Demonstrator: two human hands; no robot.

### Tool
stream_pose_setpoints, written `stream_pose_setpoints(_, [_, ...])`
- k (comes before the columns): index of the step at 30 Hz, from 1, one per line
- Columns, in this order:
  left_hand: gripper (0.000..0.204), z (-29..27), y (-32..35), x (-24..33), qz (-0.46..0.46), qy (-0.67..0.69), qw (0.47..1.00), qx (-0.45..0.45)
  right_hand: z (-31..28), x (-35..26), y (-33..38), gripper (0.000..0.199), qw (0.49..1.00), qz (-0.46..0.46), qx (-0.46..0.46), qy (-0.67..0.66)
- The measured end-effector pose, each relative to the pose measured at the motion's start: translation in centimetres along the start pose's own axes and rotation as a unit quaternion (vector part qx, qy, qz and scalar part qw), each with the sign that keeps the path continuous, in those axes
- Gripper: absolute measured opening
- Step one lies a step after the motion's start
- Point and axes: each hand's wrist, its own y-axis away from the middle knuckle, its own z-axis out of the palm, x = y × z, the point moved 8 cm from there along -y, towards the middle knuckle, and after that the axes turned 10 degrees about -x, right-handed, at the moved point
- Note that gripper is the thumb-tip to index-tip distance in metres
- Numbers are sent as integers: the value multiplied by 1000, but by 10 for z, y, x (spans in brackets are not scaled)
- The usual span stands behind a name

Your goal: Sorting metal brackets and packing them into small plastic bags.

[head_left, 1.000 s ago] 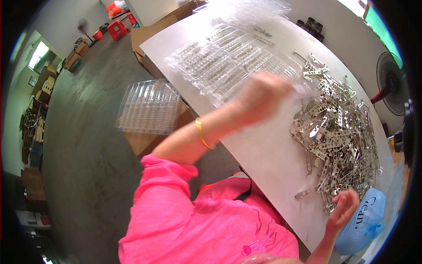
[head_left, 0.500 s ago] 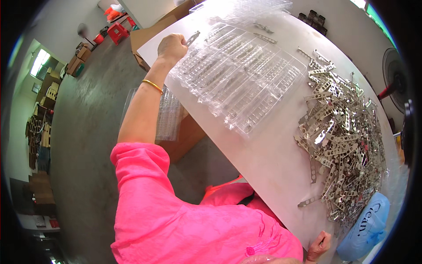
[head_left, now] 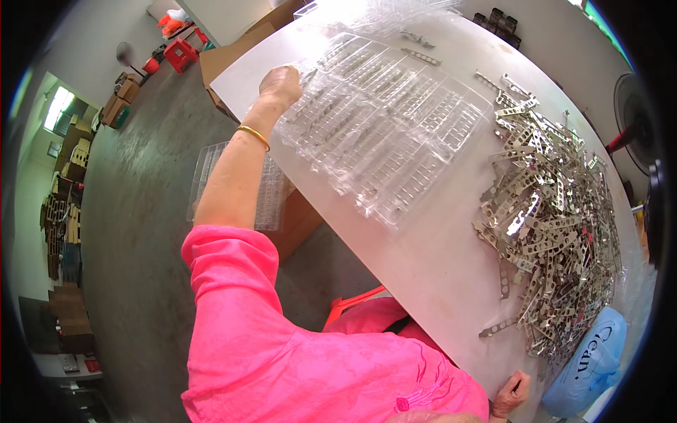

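Note:
My left hand (head_left: 281,86), a gold bangle on its wrist, reaches to the far left edge of the clear plastic tray (head_left: 403,204). Its fingers are closed on a thin metal strip, of which only a little shows beside the tray's slots. The tray has rows of narrow compartments, and several hold strips. My right hand (head_left: 511,396) rests curled at the table's near edge, beside a blue plastic bag; whatever its fingers hold is hidden. To the right lies a big heap of perforated metal strips (head_left: 550,233).
More clear trays (head_left: 388,15) are stacked at the table's far end. Two loose strips (head_left: 422,56) lie behind the tray. The blue bag (head_left: 587,363) sits at the near right. Below the table's left edge are another clear tray (head_left: 211,173) and a cardboard box (head_left: 300,218). A fan (head_left: 635,123) stands right.
My left hand has moved slightly nearer and to the right, bringing the metal strip down against the tray's left side. My right hand stays in place.

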Motion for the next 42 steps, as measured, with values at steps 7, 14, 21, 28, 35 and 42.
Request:
stream_pose_setpoints(7, [28,0,10,3,5,-23,1000,-2,0,-4,-1,21,1000,-15,9,10])
stream_pose_setpoints(14, [21,3,6,18,11,-29,999,37,-5,-6,3,19,1000,-18,9,24])
stream_pose_setpoints(21, [13,5,13,-15,69,17,993,92,-4,-13,14,16,996,-47,-70,-17])
stream_pose_setpoints(28, [24,-22,30,-29,53,73,950,299,-1,-27,54,85,966,-116,-191,130])
stream_pose_setpoints(35, [52,81,-15,-204,-335,251,895,152,-4,-8,43,60,947,-184,-137,226])
stream_pose_setpoints(42, [62,210,-53,-206,-208,723,657,45,-4,-5,44,68,940,-189,-142,245])
